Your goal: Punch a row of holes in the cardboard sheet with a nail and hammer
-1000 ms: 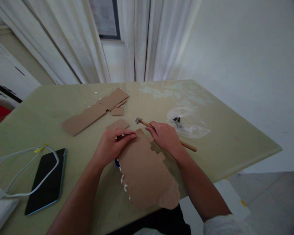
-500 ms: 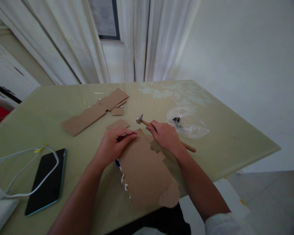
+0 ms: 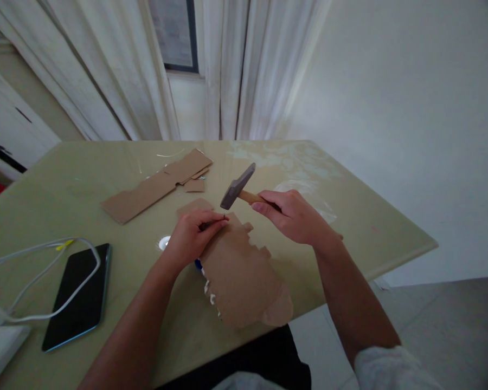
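My right hand (image 3: 290,216) is wrapped round the wooden handle of a hammer (image 3: 238,185). The hammer's metal head is raised just above my left fingertips. With thumb and fingers pinched, my left hand (image 3: 191,235) holds a small dark nail (image 3: 224,217) at the far edge of a cardboard piece (image 3: 244,271). White glue-like blobs run down the left edge of that cardboard. Something blue (image 3: 198,264) peeks out beneath it, mostly hidden by the cardboard and my left hand.
Long cardboard strips (image 3: 158,187) lie at the back left of the table (image 3: 350,265). A tablet (image 3: 79,298) with a white cable (image 3: 93,254) across it is at the left. Behind my right hand lies a clear plastic bag (image 3: 305,188), partly covered. A small white round thing (image 3: 164,242) sits by my left wrist.
My right hand has lifted and moved slightly right, and the hammer head has swung up and turned. My left hand keeps its pinch at the cardboard's edge. The view has shifted a little.
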Available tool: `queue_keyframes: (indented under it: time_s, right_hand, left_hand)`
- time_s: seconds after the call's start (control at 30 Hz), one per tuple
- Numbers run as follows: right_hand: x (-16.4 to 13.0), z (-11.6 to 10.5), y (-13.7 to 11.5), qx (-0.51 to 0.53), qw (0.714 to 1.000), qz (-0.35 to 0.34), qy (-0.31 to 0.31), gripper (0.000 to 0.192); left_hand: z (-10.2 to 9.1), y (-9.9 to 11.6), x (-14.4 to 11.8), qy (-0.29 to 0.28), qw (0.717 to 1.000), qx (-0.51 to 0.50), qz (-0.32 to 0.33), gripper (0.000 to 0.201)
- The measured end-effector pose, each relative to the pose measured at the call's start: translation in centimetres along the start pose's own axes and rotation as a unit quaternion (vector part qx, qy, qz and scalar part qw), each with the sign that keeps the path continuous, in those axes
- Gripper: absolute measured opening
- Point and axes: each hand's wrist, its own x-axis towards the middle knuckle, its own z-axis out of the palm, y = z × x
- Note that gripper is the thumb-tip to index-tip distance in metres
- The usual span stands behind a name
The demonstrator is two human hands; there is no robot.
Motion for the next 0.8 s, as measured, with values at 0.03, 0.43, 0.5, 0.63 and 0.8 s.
queue_keyframes:
  time_s: [0.03,0.43,0.5,0.63,0.8]
  right_hand:
    - [0.0,-0.3,-0.3,-0.009,1.000,-0.005,0.002,0.046]
    - [0.2,-1.0,-1.7,-0.150,0.988,0.001,-0.027,0.045]
    - [0.2,-0.9,-1.8,-0.152,0.988,0.000,-0.030,0.045]
    - [0.2,-0.9,-1.9,-0.168,0.985,0.000,-0.048,0.045]
    - [0.1,-0.8,-2.0,-0.160,0.987,0.004,-0.027,0.046]
  left_hand:
    - [0.0,-0.1,0.0,0.000,1.000,0.000,0.000,0.018]
    - [0.2,-0.2,0.1,-0.002,1.000,-0.002,0.002,0.021]
    - [0.3,-0.2,0.1,-0.002,1.000,-0.004,0.003,0.021]
    - [0.3,-0.2,0.2,-0.005,1.000,-0.004,0.000,0.021]
    - [0.4,-0.1,0.2,-0.003,1.000,-0.012,-0.003,0.021]
